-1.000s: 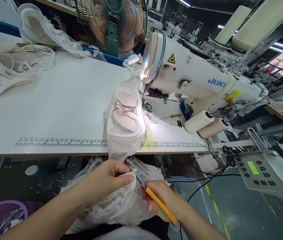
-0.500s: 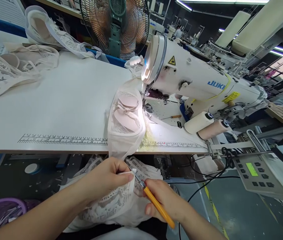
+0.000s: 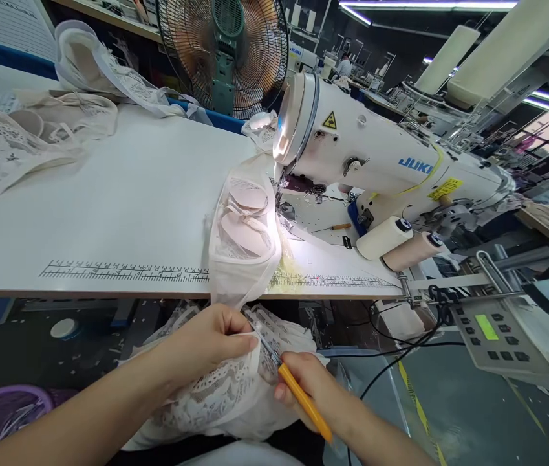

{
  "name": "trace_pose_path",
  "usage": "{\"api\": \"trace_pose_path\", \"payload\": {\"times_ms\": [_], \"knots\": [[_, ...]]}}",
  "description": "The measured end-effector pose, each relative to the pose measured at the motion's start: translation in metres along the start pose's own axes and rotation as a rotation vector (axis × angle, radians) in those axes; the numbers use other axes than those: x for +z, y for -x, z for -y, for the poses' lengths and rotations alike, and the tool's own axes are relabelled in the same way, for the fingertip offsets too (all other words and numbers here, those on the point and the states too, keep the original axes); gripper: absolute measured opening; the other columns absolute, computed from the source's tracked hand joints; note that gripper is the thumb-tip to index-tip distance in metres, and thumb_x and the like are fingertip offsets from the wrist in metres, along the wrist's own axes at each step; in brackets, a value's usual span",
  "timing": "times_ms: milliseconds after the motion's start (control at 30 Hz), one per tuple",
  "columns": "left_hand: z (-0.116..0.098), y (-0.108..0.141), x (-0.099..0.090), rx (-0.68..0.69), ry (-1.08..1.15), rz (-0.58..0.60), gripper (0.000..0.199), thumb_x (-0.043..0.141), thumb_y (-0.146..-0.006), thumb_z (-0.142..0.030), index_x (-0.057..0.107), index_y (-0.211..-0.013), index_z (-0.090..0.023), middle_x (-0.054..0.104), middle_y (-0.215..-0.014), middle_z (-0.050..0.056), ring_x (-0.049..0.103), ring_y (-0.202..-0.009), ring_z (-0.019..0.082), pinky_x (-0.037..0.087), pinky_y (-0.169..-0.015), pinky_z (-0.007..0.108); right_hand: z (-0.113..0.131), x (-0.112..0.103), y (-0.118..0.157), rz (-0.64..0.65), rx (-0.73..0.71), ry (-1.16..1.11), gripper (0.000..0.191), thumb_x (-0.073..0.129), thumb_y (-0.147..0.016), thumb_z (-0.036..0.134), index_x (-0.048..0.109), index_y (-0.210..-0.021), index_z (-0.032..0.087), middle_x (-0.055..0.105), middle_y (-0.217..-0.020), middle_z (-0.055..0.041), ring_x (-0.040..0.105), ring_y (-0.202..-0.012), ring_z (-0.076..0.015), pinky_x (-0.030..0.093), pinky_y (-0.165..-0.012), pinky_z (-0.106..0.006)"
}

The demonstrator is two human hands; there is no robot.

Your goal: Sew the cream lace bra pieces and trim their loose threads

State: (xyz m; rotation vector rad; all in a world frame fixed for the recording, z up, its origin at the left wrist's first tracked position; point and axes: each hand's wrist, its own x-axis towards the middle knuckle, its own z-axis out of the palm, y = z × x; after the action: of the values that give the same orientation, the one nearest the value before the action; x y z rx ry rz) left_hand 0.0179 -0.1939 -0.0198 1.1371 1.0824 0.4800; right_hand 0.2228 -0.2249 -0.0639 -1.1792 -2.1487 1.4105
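Note:
My left hand [image 3: 220, 340] pinches the edge of a white lace bra [image 3: 226, 388] that lies gathered over the lap, below the table edge. Closed around orange-handled snips [image 3: 303, 398], my right hand [image 3: 308, 382] is to the right of it. The narrow metal blades point up and left and meet the cloth beside my left thumb; whether they are apart cannot be made out. Another white bra with pale pink cups [image 3: 247, 223] lies at the sewing machine's needle area, its lower end hanging over the table edge towards my left hand.
The white sewing machine [image 3: 366, 142] stands on the white table [image 3: 158, 175]. Two thread cones [image 3: 383, 238] and a control panel [image 3: 490, 330] are at the right. More lace bras [image 3: 7, 142] lie at the left, a fan [image 3: 223, 58] behind. A purple basket [image 3: 7, 395] is at lower left.
My right thumb has moved up, closer to the orange handle, and the snips have shifted slightly left. My left hand keeps its pinch on the cloth. The camera view has shifted slightly.

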Motion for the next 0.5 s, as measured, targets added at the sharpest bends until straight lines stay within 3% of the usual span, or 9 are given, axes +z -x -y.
{"api": "trace_pose_path", "payload": {"times_ms": [200, 300, 400, 500], "knots": [[-0.001, 0.008, -0.002, 0.016, -0.049, -0.028, 0.035, 0.053, -0.071, -0.038, 0.035, -0.047, -0.020, 0.023, -0.048, -0.008, 0.017, -0.047, 0.008, 0.013, -0.046, 0.026, 0.001, -0.003, 0.002, -0.201, -0.064, -0.129, 0.048, 0.046, -0.073, 0.065, 0.034, -0.060, 0.020, 0.034, -0.053, 0.0046, 0.029, -0.047, -0.0084, 0.023, -0.041, -0.022], [0.001, 0.012, -0.003, 0.010, -0.052, -0.092, 0.031, 0.055, -0.071, -0.042, 0.045, -0.053, -0.018, 0.027, -0.049, -0.008, 0.020, -0.047, 0.008, 0.015, -0.046, 0.024, 0.010, -0.006, 0.003, -0.265, -0.104, -0.177, 0.039, 0.057, -0.069, 0.056, 0.049, -0.076, 0.018, 0.050, -0.066, 0.0003, 0.045, -0.057, -0.0119, 0.038, -0.049, -0.023], [0.005, 0.015, -0.005, 0.011, 0.036, -0.133, 0.031, 0.061, -0.068, -0.045, 0.051, -0.059, -0.018, 0.040, -0.052, -0.006, 0.028, -0.047, 0.008, 0.020, -0.045, 0.023, 0.015, 0.003, 0.001, -0.265, -0.184, -0.101, 0.033, 0.062, -0.070, 0.041, 0.055, -0.092, 0.018, 0.061, -0.086, -0.0057, 0.057, -0.075, -0.0174, 0.046, -0.068, -0.029], [0.011, 0.022, -0.009, -0.002, 0.164, -0.138, 0.032, 0.065, -0.067, -0.046, 0.048, -0.062, -0.019, 0.061, -0.071, 0.001, 0.043, -0.052, 0.010, 0.030, -0.048, 0.022, 0.013, 0.022, -0.006, -0.207, -0.251, 0.018, 0.023, 0.059, -0.068, 0.034, 0.056, -0.084, 0.018, 0.062, -0.078, -0.0048, 0.057, -0.069, -0.0174, 0.045, -0.062, -0.028]]}}
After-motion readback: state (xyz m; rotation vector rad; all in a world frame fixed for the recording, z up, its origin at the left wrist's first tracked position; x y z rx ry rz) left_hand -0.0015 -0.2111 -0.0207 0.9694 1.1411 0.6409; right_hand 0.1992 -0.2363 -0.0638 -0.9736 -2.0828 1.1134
